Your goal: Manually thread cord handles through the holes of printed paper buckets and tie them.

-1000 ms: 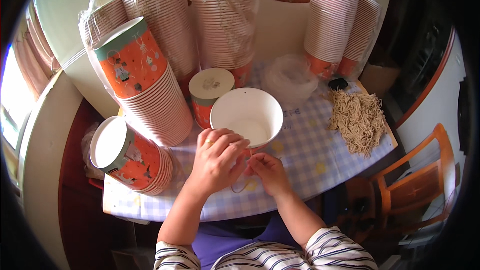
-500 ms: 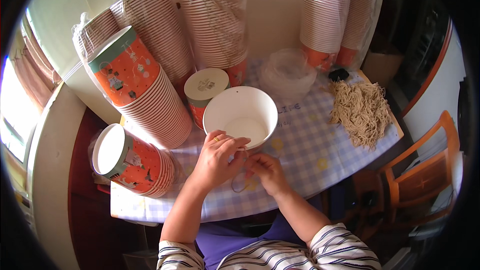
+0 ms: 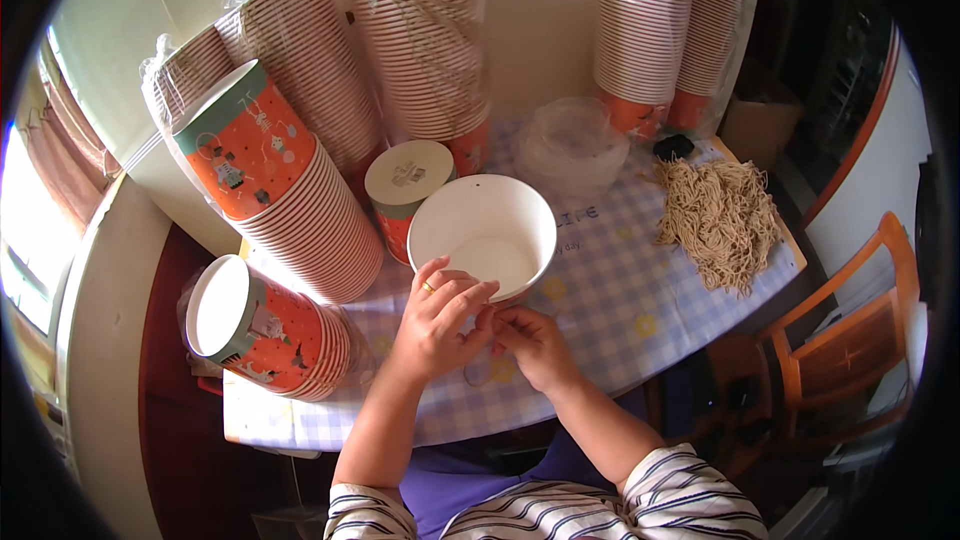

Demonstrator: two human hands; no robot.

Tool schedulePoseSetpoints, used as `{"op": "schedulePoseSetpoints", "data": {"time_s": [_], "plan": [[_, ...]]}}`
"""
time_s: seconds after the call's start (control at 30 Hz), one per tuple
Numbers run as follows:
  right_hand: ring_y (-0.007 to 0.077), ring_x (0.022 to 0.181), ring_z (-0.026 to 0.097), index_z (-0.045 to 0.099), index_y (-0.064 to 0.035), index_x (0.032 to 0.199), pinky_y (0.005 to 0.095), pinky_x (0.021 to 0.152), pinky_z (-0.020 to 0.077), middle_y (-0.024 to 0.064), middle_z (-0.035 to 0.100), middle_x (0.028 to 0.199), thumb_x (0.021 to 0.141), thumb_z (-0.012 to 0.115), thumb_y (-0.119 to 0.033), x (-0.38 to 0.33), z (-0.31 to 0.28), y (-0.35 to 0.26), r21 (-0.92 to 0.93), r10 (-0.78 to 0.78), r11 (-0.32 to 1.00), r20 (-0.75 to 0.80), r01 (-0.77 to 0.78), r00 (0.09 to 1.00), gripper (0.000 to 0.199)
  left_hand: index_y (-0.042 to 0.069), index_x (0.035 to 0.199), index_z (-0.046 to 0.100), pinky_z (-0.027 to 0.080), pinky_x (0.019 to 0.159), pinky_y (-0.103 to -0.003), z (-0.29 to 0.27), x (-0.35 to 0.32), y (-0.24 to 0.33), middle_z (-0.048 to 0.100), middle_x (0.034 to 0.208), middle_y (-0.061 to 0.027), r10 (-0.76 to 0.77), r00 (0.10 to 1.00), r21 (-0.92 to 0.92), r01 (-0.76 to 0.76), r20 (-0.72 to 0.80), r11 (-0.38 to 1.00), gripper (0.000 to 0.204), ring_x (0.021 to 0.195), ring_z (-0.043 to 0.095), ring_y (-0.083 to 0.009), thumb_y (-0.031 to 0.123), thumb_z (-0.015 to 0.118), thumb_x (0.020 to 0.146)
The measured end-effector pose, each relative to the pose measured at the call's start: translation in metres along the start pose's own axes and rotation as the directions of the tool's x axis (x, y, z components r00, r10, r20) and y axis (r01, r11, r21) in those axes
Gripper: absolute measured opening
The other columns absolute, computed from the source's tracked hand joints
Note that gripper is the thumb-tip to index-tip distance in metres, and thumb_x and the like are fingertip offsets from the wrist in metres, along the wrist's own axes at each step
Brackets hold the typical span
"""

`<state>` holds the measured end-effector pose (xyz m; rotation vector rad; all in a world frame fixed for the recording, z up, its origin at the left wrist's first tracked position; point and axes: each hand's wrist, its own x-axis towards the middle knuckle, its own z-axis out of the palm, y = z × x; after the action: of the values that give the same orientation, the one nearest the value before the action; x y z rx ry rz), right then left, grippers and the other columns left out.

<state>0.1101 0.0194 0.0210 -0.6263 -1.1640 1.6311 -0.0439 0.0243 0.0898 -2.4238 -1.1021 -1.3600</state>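
The white paper bowl (image 3: 482,237) stood near the middle of the desk (image 3: 600,310), tilted so its open mouth faced up and toward the person, hemmed in behind by stacks of orange cups (image 3: 300,210) and a lidded cup (image 3: 408,190). Open checked cloth lay to its right, before the pile of brown strings (image 3: 722,220). The left hand (image 3: 435,315) had its fingers closed on the bowl's near rim; the right hand (image 3: 530,340) pinched at that same rim beside it. A wooden chair (image 3: 850,340) stood right.
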Motion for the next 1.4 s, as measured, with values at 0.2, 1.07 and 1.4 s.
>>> {"op": "schedulePoseSetpoints", "data": {"time_s": [0.2, 1.07, 1.4], "plan": [[0.0081, 0.069, 0.058, 0.063, 0.0004, 0.1, 0.0223, 0.063, 0.0473, 0.002, 0.064, 0.084, 0.092, 0.058, -0.011, 0.0017, -0.0012, 0.0024, -0.018, 0.003, 1.0, 0.007, -0.002, 1.0, 0.015, 0.009, 0.102, 0.063, 0.041, 0.097, -0.045, 0.0013, -0.0006, -0.0031, 0.064, 0.081, -0.0025, 0.02, 1.0, 0.005, -0.02, 0.013, 1.0, 0.039, 0.081, 0.063, -0.0181, -0.001, 0.066, 0.065], [0.0075, 0.064, 0.056, 0.066, 0.0007, 0.096, 0.0217, 0.059, 0.0451, 0.0016, 0.063, 0.079, 0.09, 0.063, -0.016, 0.0022, 0.0032, -0.0005, -0.124, 0.022, 0.992, -0.046, -0.028, 0.999, 0.018, 0.007, 0.096, 0.063, 0.049, 0.081, -0.038, -0.0022, -0.0042, -0.0089, 0.068, 0.083, -0.0019, 0.066, 0.997, -0.04, -0.068, -0.05, 0.997, 0.03, 0.079, 0.066, -0.0171, 0.001, 0.074, 0.068], [0.0058, 0.062, 0.054, 0.067, -0.0015, 0.096, 0.021, 0.059, 0.0439, -0.001, 0.061, 0.076, 0.09, 0.064, -0.019, 0.0017, 0.0041, 0.0005, -0.081, 0.008, 0.997, -0.046, -0.012, 0.999, 0.019, 0.007, 0.096, 0.064, 0.049, 0.08, -0.036, -0.0014, -0.0026, -0.0079, 0.067, 0.081, -0.0026, 0.082, 0.994, -0.036, -0.085, -0.079, 0.996, 0.03, 0.078, 0.065, -0.0166, 0.0, 0.073, 0.068]]}}
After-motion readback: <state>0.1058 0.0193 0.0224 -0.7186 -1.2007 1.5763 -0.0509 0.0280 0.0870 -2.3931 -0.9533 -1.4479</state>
